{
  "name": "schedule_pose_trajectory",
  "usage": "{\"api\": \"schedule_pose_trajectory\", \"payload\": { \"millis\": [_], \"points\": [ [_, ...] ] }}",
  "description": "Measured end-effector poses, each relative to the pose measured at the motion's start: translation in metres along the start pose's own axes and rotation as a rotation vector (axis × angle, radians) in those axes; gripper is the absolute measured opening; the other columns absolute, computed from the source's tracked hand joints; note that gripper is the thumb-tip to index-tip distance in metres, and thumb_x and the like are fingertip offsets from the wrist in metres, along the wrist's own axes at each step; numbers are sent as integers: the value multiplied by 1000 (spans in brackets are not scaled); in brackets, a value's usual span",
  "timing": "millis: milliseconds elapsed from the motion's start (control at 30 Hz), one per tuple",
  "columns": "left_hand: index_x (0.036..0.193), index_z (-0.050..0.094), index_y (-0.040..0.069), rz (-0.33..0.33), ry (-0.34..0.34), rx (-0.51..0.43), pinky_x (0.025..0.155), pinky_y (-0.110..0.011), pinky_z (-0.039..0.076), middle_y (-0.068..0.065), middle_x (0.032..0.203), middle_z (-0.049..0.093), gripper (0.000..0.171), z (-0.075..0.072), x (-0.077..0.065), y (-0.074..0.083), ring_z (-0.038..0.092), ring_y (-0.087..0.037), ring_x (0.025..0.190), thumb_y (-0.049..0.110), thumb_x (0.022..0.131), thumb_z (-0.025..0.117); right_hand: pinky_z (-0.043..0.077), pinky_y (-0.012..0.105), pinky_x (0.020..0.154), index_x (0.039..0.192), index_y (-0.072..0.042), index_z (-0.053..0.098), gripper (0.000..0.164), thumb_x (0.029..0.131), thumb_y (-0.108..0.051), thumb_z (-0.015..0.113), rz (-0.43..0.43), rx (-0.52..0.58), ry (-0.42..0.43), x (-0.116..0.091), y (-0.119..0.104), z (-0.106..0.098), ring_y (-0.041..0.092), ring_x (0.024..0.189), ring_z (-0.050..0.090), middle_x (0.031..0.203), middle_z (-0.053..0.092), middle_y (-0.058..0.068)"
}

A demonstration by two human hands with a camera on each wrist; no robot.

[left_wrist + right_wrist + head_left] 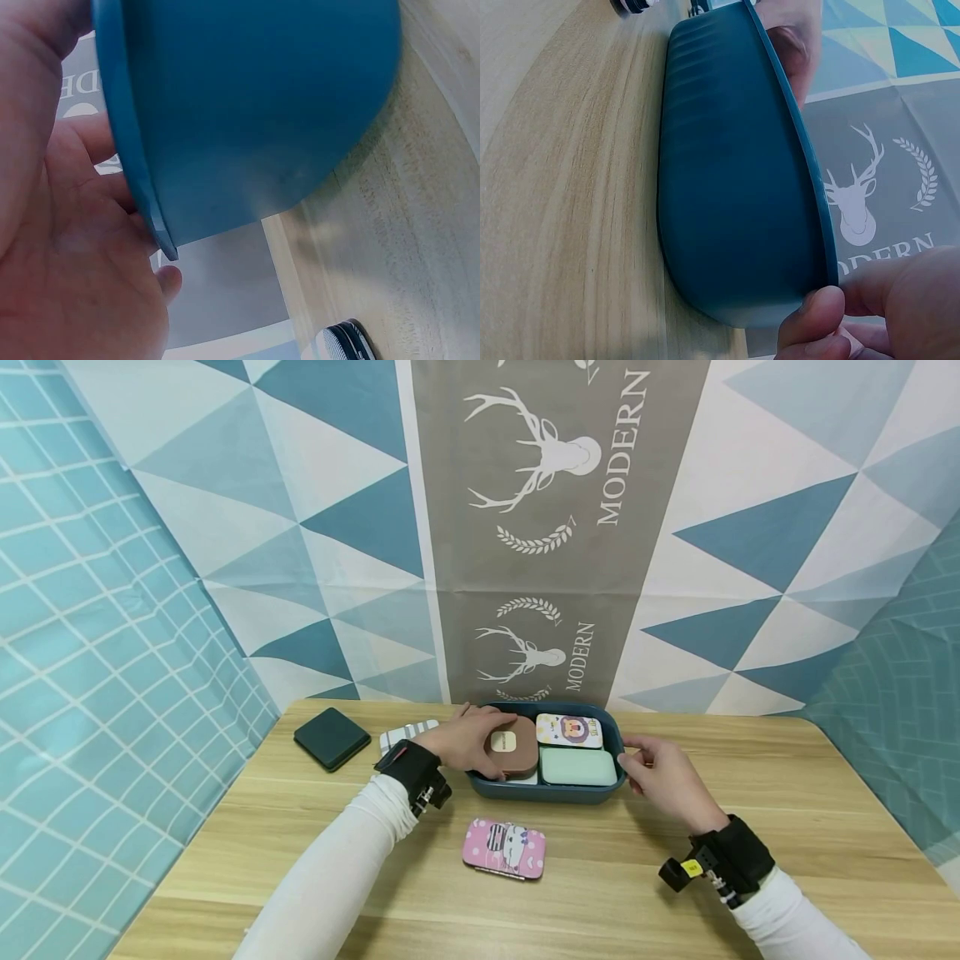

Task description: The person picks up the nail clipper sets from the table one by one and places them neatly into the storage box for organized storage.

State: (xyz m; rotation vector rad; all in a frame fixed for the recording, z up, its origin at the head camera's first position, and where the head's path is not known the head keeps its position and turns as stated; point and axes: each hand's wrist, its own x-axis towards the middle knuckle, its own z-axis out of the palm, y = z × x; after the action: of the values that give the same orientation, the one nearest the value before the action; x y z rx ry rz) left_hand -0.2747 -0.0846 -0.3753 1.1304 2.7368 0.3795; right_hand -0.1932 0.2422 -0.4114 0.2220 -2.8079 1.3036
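Note:
A dark blue oval bin [555, 794] stands at the back of the table, filled with small cases. My left hand [471, 739] reaches over its left end and holds a brown rounded case [523, 752] with a cream label, fingers behind and thumb in front. Something white shows beneath that case. To its right lie a tin with a lion picture [572, 731] and a pale mint case [579, 767]. At the bin's right end, my right hand [667, 777] pinches the rim between thumb and fingers, as the right wrist view [817, 326] shows. The left wrist view shows the bin's outer wall [247, 112].
A pink tin with a cartoon cat [504, 849] lies in front of the bin. A striped tin [403, 735], partly behind my left hand, and a dark green square case [332, 739] sit to the left. The patterned backdrop [360, 527] rises behind the wooden table [600, 893].

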Motion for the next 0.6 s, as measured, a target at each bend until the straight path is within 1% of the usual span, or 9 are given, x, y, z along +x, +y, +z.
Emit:
{"api": "schedule_pose_trajectory", "payload": {
  "millis": [200, 300, 433, 600],
  "points": [
    [148, 37, 14, 0, -9, 6, 113, -50, 11, -2, 145, 42, 94, 1, 1, -2, 34, -22, 133, 47, 71, 80, 31, 29, 43, 135, -2, 52, 41, 98, -21, 55, -9, -4, 4, 0, 1, 0, 21, 55, 50, 65, 56, 6],
    [148, 37, 13, 6, -6, 8, 113, -52, 12, -2, 144, 43, 94, 1, 1, -3, 36, -22, 132, 48, 71, 80, 31, 29, 43, 135, -2, 52, 41, 98, -21, 55, -11, -3, 6, 0, 1, 0, 21, 55, 51, 66, 55, 6],
    [148, 37, 14, 6, -5, 6, 113, -52, 12, -2, 144, 43, 95, 3, 2, -4, 36, -22, 131, 48, 71, 80, 31, 28, 43, 134, -2, 52, 40, 98, -19, 55, -13, -4, 6, 0, 0, 0, 22, 55, 51, 65, 56, 6],
    [149, 35, 14, 8, -11, 4, 113, -52, 12, -1, 146, 41, 96, 4, 3, -7, 34, -21, 134, 49, 71, 79, 31, 28, 43, 134, -2, 52, 41, 98, -21, 56, -17, -7, 4, 0, 0, 0, 21, 55, 51, 65, 55, 5]
  ]
}}
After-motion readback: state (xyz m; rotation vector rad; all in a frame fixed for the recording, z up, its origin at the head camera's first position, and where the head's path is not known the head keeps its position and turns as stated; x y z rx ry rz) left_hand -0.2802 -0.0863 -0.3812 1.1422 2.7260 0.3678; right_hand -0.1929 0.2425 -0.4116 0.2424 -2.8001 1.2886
